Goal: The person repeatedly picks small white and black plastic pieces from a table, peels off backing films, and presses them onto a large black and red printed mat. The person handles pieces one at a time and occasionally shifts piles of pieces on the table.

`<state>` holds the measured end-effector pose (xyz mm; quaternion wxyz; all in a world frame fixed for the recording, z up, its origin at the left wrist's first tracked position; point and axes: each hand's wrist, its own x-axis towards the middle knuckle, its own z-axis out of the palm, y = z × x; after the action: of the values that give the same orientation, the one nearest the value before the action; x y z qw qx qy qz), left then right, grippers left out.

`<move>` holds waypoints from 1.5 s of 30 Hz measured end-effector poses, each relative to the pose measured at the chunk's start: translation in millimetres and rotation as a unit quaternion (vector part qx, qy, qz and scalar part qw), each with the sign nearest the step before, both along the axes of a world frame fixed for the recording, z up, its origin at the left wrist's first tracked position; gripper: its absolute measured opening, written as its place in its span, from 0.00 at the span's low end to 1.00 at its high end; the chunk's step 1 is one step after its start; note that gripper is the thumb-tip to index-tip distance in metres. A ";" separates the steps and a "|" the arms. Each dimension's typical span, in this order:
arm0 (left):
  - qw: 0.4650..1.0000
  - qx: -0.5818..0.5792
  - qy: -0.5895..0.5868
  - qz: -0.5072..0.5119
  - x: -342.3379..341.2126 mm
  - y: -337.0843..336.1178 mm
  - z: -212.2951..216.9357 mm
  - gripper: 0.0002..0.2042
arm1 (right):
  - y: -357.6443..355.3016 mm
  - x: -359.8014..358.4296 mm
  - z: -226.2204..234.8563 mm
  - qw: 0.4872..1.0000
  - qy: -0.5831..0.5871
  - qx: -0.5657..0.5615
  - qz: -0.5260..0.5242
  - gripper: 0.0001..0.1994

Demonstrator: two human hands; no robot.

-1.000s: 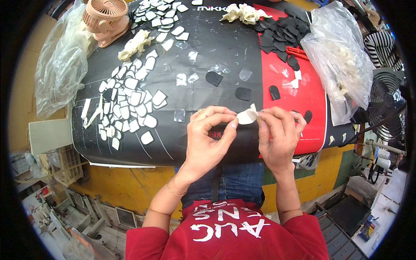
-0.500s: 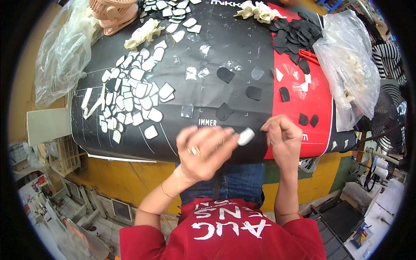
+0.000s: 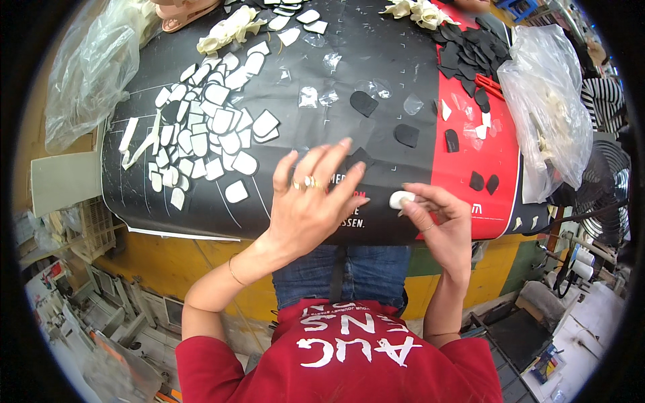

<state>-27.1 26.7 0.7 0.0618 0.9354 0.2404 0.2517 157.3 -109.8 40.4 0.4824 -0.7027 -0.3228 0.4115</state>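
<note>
My right hand (image 3: 440, 221) pinches a small white rounded piece (image 3: 401, 199) between thumb and fingers, just above the near edge of the table. My left hand (image 3: 312, 198) hovers beside it with fingers spread, palm down, a ring on one finger; it holds nothing, and its fingertips reach toward a black piece (image 3: 361, 156) on the black mat (image 3: 302, 127). Left of that hand lies a spread of several white cut pieces (image 3: 208, 138).
Black cut pieces (image 3: 467, 50) pile at the far right on the red part of the mat (image 3: 500, 168), with clear film bits (image 3: 316, 97) mid-table. Clear plastic bags sit at the left (image 3: 84, 77) and right (image 3: 547, 111). A fan (image 3: 608, 195) stands to the right.
My left hand has let go of the white piece, opened its fingers and moved left and forward over the mat. My right hand keeps the piece, lower and nearer the table edge.
</note>
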 end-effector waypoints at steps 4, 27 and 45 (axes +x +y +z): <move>0.994 -0.085 0.056 -0.031 1.6 -1.3 0.9 0.27 | 2.5 11.8 7.7 0.995 -0.096 0.007 0.024 0.08; 0.995 -0.023 0.027 -0.095 -7.2 -16.8 -16.2 0.20 | 48.8 24.2 15.4 0.964 -0.138 -0.136 0.185 0.08; 0.995 -0.014 0.035 -0.094 -8.0 -16.4 -16.9 0.20 | 59.4 26.8 16.6 0.947 -0.157 -0.149 0.238 0.07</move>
<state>-35.1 10.3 -16.2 0.0896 0.9612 0.1568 0.2086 184.1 -50.4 56.9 0.2032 -0.7250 -0.4873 0.4423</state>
